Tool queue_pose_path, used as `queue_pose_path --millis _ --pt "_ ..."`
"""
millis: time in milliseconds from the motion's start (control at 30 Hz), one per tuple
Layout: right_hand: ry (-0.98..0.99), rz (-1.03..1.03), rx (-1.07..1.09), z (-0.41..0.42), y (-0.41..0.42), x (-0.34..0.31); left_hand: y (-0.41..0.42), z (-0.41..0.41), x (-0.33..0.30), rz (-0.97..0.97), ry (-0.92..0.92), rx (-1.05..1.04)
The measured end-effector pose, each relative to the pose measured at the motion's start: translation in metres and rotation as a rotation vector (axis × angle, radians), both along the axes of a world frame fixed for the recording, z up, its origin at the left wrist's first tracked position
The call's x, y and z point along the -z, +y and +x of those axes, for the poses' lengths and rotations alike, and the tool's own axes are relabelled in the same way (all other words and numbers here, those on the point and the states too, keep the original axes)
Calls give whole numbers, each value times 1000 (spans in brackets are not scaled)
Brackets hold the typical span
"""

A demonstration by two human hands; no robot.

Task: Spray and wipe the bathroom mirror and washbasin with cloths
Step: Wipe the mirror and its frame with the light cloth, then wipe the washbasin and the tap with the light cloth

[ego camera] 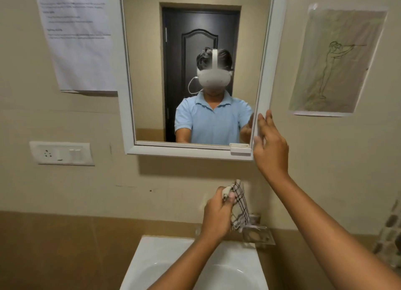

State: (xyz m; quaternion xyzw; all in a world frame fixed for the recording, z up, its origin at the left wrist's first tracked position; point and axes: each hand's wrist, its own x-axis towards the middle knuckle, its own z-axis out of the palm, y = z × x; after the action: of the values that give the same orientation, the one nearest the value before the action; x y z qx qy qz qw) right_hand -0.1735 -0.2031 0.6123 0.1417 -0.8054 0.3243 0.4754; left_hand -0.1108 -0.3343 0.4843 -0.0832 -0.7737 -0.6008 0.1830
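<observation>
Mirror (pixel 195 50) door swung ajar, right hand (pixel 270 146) at its lower right edge — left hand (pixel 218 213) grips checked cloth (pixel 239 205) below the mirror.

Mirror long axis vertical, white frame; its right edge stands off the frame, glass angled slightly left. Right hand fingers straight and spread, fingertips on that free edge near the bottom corner. Cloth bunched in the left hand's curled fingers, hanging down with its long axis roughly vertical, under the mirror's lower right corner and above the washbasin (pixel 152 252). Washbasin straight below the mirror, rim white; a metal soap holder (pixel 258 235) just right of the cloth. Bare wall between mirror bottom and basin — room to move there. Paper notice (pixel 80 40) left of the mirror, sketch (pixel 334 61) right, switch plate (pixel 63 152) lower left.
</observation>
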Motion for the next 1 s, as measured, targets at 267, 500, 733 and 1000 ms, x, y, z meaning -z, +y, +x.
queue_pose_path --millis 267,500,733,1000 --pt "-321 -128 -215 62 -44 113 -73 48 28 696 -418 157" --pt "-1041 -620 -515 119 -92 203 -125 68 80 884 -576 123" --pt "-1047 -634 -500 153 -118 246 -148 105 134 813 -704 234" --pt "-1142 -344 -253 163 -118 312 -143 125 187 647 -777 103"
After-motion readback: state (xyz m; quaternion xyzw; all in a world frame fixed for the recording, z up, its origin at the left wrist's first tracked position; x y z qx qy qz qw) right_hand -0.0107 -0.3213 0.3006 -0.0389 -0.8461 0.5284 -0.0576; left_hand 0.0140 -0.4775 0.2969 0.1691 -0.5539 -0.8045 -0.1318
